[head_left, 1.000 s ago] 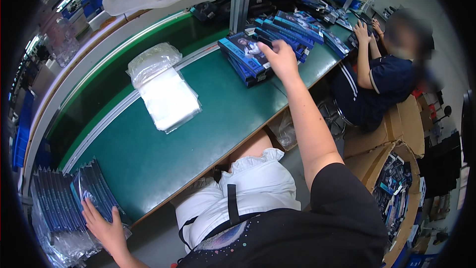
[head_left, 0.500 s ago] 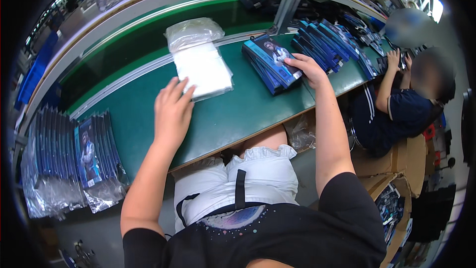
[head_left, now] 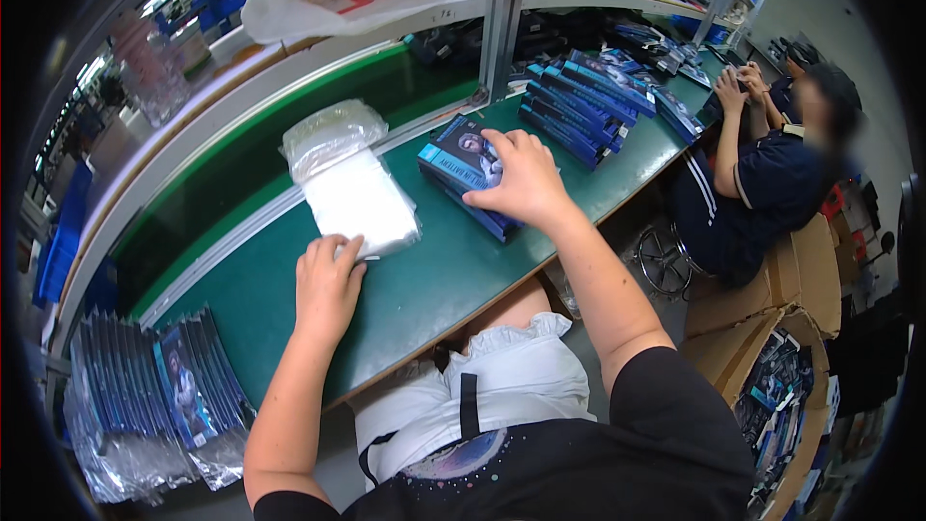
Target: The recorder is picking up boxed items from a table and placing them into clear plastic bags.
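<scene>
A blue-and-black printed box (head_left: 453, 147) tops a small pile on the green table. My right hand (head_left: 526, 178) reaches across its right end, with thumb and fingers on opposite edges; part of the box is hidden under the hand. To the left lies a stack of clear plastic bags (head_left: 359, 203), whitish over its near part and bunched at the far end. At that stack's near left corner, my left hand (head_left: 326, 285) rests its bent fingertips, slightly apart. No lifted bag shows there.
Bagged boxes (head_left: 121, 386) stand in rows at the left. More blue boxes (head_left: 579, 106) lie fanned out to the right, beyond a metal post (head_left: 503, 29). Co-workers (head_left: 781, 164) sit at the right. A carton (head_left: 810, 405) full of small packages stands on the floor.
My view has shifted right. My right hand has gone from the box's right edge to spanning its end, and my left fingers have drawn in at the bags' near corner.
</scene>
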`<state>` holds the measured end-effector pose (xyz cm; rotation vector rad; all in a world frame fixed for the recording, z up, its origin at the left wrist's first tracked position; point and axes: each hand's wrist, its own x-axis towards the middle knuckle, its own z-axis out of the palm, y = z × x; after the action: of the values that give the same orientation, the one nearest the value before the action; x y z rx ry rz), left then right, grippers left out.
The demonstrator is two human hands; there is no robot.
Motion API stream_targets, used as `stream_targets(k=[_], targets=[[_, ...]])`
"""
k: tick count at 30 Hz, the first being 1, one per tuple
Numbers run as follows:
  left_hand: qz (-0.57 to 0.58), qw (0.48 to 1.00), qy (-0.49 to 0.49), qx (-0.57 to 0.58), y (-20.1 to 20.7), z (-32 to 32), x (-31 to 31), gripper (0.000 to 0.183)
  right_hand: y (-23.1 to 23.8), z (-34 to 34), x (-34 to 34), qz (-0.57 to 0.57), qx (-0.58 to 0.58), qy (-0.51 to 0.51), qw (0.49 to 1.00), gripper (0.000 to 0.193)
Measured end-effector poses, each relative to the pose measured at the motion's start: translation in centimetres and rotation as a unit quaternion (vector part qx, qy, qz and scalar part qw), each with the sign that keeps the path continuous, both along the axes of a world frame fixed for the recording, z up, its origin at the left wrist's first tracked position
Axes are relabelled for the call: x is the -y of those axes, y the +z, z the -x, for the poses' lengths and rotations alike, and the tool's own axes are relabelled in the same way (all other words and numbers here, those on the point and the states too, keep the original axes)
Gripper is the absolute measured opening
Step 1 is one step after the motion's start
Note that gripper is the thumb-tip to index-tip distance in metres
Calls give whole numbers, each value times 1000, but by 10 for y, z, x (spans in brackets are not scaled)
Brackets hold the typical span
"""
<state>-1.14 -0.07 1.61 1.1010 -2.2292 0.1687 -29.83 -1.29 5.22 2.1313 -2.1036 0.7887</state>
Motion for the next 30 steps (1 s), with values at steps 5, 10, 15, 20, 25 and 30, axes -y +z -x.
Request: stream_targets(k=[5, 10, 15, 20, 25, 30], targets=[[-74, 996, -39, 12, -2, -15, 5, 20, 3, -27, -33, -3, 505, 201, 840, 70], [-100, 994, -21, -49, -9, -12, 7, 28, -26, -39, -39, -207, 732, 344, 551, 76], [-74, 996, -48, 9, -7, -8, 12, 44, -60, -55, -49, -380, 839, 310, 235, 86], [-151, 983, -102, 22, -13, -11, 29, 13, -80, -44, -36, -364, 855, 326, 175, 78], [-194, 978, -80, -24, -9, -12, 18, 12, -66, -62, -64, -299, 837, 228, 398, 52], [-149, 983, -89, -58, -7, -13, 17, 13, -60, -69, -59, -349, 790, 265, 429, 55]])
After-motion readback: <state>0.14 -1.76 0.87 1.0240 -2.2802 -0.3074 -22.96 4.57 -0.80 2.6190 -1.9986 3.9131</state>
